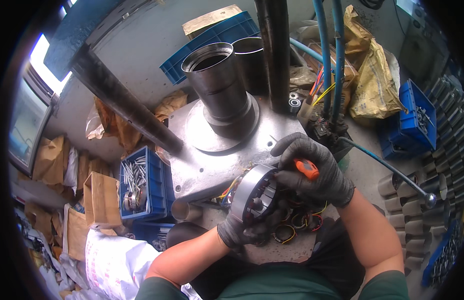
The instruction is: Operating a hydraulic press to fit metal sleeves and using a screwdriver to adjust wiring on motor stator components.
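My left hand [240,235], in a grey work glove, grips the lower side of a motor stator [246,191]. The stator is a silver metal ring, tilted so that its dark inside faces right, with coloured wires [229,191] sticking out on its left. Close to the ring's right edge is my gloved right hand [319,167], closed round a tool with an orange handle [307,169]. The tool's working end is hidden behind the fingers and the ring. Below the hands lie several rings of coloured wire [284,233], partly hidden by the left glove.
A steel press plate [212,170] bearing an upright metal cylinder [217,85] stands just ahead, between dark posts [127,117]. Blue bins of metal parts [147,187] stand left and right [417,117]. A ball-ended lever [392,167] juts out at right, above rows of metal sleeves [409,215].
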Motion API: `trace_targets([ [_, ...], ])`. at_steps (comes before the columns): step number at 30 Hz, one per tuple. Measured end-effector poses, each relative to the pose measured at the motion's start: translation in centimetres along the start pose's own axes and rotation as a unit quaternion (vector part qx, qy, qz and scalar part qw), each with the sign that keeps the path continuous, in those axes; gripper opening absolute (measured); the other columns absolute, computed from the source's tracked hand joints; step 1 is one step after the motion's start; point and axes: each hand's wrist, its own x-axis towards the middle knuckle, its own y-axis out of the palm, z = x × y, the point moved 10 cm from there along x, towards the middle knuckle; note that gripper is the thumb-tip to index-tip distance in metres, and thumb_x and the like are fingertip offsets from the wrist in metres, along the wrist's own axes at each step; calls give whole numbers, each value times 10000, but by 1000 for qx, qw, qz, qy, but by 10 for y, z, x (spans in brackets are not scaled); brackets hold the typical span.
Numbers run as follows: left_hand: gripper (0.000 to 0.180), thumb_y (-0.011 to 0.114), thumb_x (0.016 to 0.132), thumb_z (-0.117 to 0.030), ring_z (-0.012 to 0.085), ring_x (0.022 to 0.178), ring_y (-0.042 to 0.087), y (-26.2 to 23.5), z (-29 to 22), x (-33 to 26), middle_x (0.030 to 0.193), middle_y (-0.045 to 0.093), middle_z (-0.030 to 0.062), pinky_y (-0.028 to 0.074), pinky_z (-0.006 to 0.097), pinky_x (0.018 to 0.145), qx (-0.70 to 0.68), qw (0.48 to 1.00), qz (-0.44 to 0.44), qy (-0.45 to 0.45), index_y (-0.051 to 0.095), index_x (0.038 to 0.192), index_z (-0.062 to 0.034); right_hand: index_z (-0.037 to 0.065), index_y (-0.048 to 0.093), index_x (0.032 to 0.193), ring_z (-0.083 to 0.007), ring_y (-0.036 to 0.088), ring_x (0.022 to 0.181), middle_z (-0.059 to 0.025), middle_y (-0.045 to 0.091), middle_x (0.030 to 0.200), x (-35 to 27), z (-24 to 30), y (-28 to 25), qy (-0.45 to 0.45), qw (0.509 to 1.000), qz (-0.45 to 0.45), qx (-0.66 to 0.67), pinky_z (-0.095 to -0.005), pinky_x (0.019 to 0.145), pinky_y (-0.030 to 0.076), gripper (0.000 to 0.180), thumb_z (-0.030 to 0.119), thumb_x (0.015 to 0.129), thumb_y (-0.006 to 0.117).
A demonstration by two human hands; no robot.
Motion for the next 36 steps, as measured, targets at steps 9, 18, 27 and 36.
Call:
trace_targets([
  [9, 570, 480, 1105, -495, 199, 702, 682, -22, -11, -21, 1204, 672, 176, 526, 281, 445, 220, 944, -223, 98, 494, 1531, -118, 71, 709, 1258, -167, 686, 1098, -75, 716, 1189, -15, -24, 19, 38, 996, 73, -36, -346, 1003, 552, 493, 96, 808, 910],
  [18, 662, 517, 1047, -654, 183, 669, 690, -7, -36, -24, 1074, 720, 150, 504, 255, 474, 689, 673, -231, 140, 568, 1442, -126, 68, 700, 1320, -209, 738, 1039, -115, 759, 1152, -31, -45, 19, 38, 999, 17, -11, -365, 932, 581, 484, 151, 872, 864],
  [27, 740, 464, 1028, -728, 216, 814, 733, -29, -30, -17, 1117, 725, 135, 565, 301, 578, 412, 875, -241, 81, 588, 1415, -109, 42, 721, 1263, -207, 739, 1006, -125, 771, 1104, -29, -45, 20, 104, 993, -45, -35, -351, 925, 579, 323, 128, 953, 755],
  [36, 582, 489, 1075, -563, 202, 983, 717, -45, -63, -22, 1180, 706, 112, 613, 366, 730, 469, 813, -312, 149, 591, 1396, -88, 17, 757, 1171, -194, 717, 904, -87, 761, 982, -47, -95, 10, 306, 935, -126, 127, -355, 827, 574, 262, 133, 936, 756],
])
